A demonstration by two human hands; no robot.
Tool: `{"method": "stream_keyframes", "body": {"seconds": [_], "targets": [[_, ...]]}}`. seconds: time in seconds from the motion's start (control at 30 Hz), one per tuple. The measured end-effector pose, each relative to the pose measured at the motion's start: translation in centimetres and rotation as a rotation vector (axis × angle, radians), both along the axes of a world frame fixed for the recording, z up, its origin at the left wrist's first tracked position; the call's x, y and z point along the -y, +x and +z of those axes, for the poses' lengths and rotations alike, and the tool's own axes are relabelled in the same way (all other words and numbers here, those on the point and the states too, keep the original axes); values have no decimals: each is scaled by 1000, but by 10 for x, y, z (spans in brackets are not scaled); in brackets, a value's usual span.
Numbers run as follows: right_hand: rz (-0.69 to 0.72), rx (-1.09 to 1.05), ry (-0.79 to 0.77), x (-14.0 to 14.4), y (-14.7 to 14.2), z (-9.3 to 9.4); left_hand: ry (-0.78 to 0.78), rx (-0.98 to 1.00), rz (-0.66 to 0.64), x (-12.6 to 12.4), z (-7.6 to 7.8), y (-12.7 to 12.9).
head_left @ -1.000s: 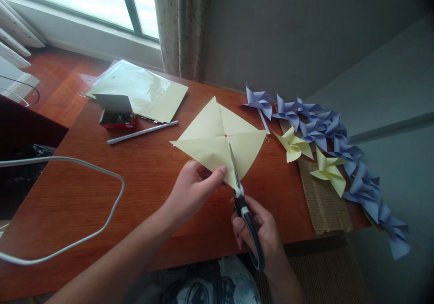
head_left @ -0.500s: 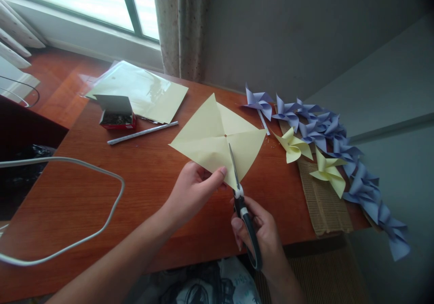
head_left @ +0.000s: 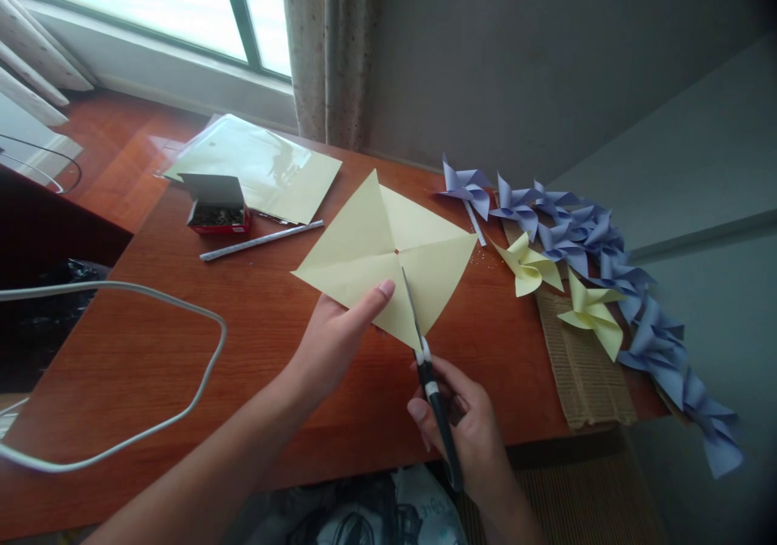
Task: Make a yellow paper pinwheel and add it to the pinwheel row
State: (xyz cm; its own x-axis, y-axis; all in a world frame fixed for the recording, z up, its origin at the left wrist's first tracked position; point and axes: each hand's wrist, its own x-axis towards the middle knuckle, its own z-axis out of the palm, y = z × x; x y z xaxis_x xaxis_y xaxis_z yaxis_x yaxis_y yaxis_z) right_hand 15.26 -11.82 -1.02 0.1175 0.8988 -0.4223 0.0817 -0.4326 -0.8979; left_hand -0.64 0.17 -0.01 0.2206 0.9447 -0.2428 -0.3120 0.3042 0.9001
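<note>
A pale yellow square of paper (head_left: 346,237), creased along its diagonals and with a small hole at its centre, is held above the table. My left hand (head_left: 331,334) pinches its near edge, thumb on top and fingers underneath. Black-handled scissors (head_left: 438,415) are gripped in my right hand (head_left: 470,423). Their blades lie along the slit at the near corner, pointing toward the centre hole, and look closed together. Beyond the right edge of the sheet rests a yellow paper pinwheel (head_left: 527,263).
Several purple pinwheels (head_left: 564,241) and another yellow pinwheel (head_left: 592,310) lie at the right on corrugated cardboard (head_left: 583,379). Back left are a paper pack (head_left: 267,168), a small red box (head_left: 218,217) and a rolled paper stick (head_left: 261,241). A white cable (head_left: 210,367) loops at the left.
The scissor handles have come together, closing the blades along the near corner. The paper has shifted slightly left and turned a little in my left hand.
</note>
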Motion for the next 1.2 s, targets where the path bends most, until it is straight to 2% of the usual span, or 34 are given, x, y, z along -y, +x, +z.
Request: {"method": "stream_keyframes", "body": {"seconds": [0.1,0.27,0.47,0.8,1.2], "targets": [[10,5,-19,2,0,-2,15,31,69,-1,-2,0],[-18,-125,-71,1,-4,7,83,-36,70,-2,3,1],[8,-271,-63,-1,-4,14,123,-140,81,0,8,2],[4,-287,-83,-4,-7,22,145,-122,57,2,9,3],[-8,-222,-81,-2,-9,20,135,-129,66,3,9,4]]}}
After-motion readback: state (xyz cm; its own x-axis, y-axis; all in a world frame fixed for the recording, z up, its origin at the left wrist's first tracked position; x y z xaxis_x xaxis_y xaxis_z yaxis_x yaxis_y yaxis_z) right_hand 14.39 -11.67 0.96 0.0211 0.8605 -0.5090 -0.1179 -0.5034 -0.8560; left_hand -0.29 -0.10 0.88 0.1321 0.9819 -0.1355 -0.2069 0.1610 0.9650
